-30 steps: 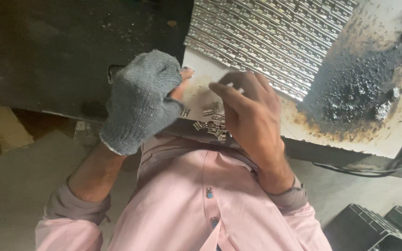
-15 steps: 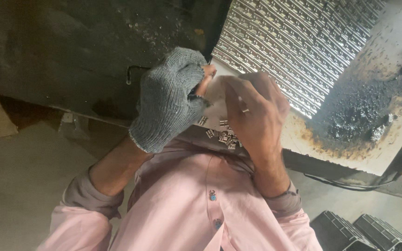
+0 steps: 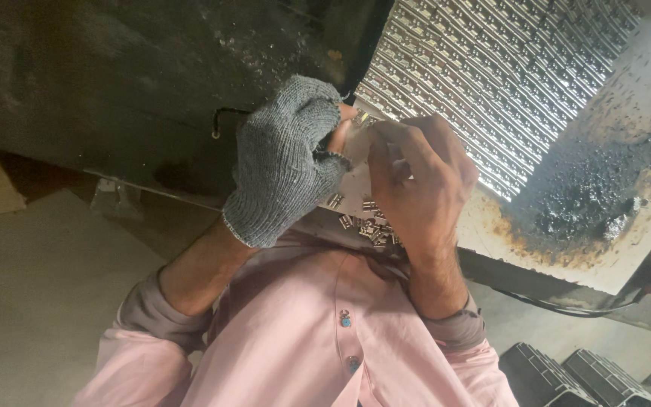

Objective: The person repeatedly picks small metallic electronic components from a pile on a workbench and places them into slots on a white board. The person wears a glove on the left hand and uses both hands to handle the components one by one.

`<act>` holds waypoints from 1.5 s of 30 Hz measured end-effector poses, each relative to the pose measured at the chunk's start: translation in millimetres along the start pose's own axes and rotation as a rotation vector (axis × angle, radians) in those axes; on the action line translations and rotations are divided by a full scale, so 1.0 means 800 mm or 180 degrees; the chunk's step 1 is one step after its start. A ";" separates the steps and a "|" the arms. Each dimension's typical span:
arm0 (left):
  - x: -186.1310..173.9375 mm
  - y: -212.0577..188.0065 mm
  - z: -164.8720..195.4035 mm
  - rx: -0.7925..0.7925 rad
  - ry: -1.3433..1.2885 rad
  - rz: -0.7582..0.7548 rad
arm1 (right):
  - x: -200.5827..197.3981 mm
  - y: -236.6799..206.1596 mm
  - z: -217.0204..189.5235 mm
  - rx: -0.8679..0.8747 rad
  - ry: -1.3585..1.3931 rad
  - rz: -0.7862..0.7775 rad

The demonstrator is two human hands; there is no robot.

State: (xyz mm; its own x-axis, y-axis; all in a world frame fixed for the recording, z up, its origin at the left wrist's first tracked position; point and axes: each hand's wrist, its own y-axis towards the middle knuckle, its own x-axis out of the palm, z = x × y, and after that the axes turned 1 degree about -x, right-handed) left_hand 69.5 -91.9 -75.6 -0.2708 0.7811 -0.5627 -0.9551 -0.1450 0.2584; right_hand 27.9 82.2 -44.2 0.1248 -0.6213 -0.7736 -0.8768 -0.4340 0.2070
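Hands meet above loose small metal clips (image 3: 363, 226): gloved left hand (image 3: 284, 162) curled shut, bare right hand (image 3: 416, 181) pinched; held contents indiscernible.

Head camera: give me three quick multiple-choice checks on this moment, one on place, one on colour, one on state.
1. Where do the small metal pieces lie?
A. on the board edge below the hands
B. on the floor
C. in a box

2. What colour is the glove on the left hand?
A. blue
B. grey
C. orange

3. How is the right hand?
A. gloved
B. flat on the shirt
C. bare, fingers curled

Key: 1 A, they are scattered by the shirt on the pale board; 2 B, grey knit; 3 C, no glove, fingers bent inward.
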 end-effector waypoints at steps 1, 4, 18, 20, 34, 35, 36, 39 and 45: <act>-0.001 0.000 0.001 0.0003 -0.0047 0.0023 | 0.000 0.000 0.000 0.0007 0.0016 0.0004; -0.002 0.000 0.005 0.0017 -0.0148 0.0011 | -0.002 0.000 0.000 -0.0118 -0.0175 0.0068; 0.010 0.003 -0.003 -0.0104 -0.0106 0.0092 | 0.004 -0.001 0.003 -0.0119 -0.0312 0.0127; 0.010 0.003 -0.005 -0.0094 -0.0041 0.0052 | 0.005 -0.001 0.004 -0.0114 -0.0291 0.0134; 0.008 0.007 -0.003 -0.0031 -0.0009 -0.0003 | -0.012 -0.011 0.008 -0.0020 0.0087 0.0002; 0.008 0.007 -0.004 -0.0057 0.0001 -0.0006 | -0.020 -0.015 0.009 0.0058 0.0089 0.0050; 0.008 0.008 -0.005 -0.0082 0.0014 -0.0006 | -0.029 -0.021 0.011 0.0133 0.0094 0.0098; 0.005 0.010 -0.009 0.0144 -0.0143 -0.0023 | -0.055 -0.035 0.020 0.0153 -0.0026 0.0125; 0.011 0.010 -0.014 0.0301 0.0014 -0.0206 | -0.071 -0.055 0.018 0.0412 -0.0105 -0.0016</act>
State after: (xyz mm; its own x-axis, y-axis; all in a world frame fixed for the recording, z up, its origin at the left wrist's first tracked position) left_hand 57.8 -93.0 -87.2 -0.2096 0.7842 -0.5840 -0.9550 -0.0361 0.2943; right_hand 52.4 146.4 -17.9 0.1159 -0.5965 -0.7942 -0.9290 -0.3480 0.1258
